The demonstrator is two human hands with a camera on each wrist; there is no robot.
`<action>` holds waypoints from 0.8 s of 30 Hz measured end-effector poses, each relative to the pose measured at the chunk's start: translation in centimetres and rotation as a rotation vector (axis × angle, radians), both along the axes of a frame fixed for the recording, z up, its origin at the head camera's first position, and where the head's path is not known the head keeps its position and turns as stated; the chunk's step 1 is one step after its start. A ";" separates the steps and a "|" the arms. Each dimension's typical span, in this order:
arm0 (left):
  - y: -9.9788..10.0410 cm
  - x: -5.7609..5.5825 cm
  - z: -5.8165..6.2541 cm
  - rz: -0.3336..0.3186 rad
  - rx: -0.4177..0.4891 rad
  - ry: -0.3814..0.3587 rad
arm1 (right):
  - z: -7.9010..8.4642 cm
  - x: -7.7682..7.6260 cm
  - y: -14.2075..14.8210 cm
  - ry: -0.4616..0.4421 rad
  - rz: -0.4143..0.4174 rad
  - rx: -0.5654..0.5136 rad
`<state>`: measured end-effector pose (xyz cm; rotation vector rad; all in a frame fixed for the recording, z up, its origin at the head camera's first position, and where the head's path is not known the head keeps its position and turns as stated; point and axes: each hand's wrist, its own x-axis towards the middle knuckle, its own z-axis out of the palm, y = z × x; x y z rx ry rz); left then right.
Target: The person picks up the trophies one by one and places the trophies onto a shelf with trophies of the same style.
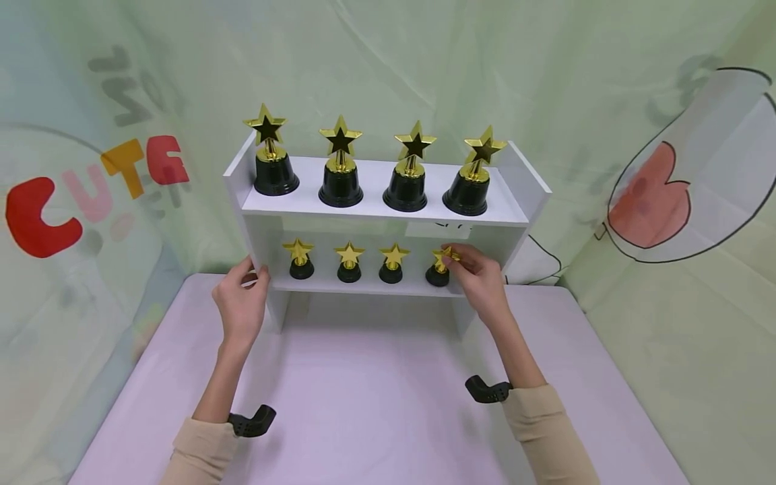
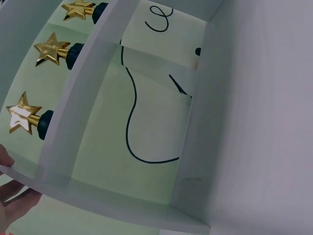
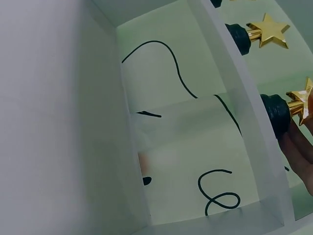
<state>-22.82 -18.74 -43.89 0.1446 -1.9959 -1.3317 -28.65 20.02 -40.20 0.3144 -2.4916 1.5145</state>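
My right hand (image 1: 481, 279) pinches the gold star of the small trophy (image 1: 438, 275) at the right end of the lower shelf board. In the right wrist view, the fingers (image 3: 299, 147) are beside this trophy's black base, which stands on the board. At the other end, my left hand (image 1: 241, 303) holds the side panel of the white shelf (image 1: 388, 291), thumb (image 2: 5, 157) inside and fingers outside. Three more small star trophies stand in the same row: a left one (image 1: 301, 268), a second (image 1: 348, 269) and a third (image 1: 391, 271).
Several larger black-based star trophies (image 1: 341, 182) line the upper board. The shelf stands on a table with a pale lilac cover (image 1: 376, 391). Behind it hangs a light green curtain (image 1: 388, 67) with printed letters and a heart. A thin black line (image 1: 545, 252) shows right of the shelf.
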 end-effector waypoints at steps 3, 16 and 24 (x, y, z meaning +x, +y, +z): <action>0.1 0.1 0.0 -0.007 -0.001 0.006 | -0.1 -0.1 0.2 -0.013 -0.009 0.011; 0.5 0.2 0.3 -0.025 -0.001 0.016 | -0.8 0.1 0.6 0.011 -0.025 -0.036; 0.2 -0.3 0.2 -0.021 -0.001 -0.001 | -2.4 1.2 -0.4 0.199 -0.086 -0.063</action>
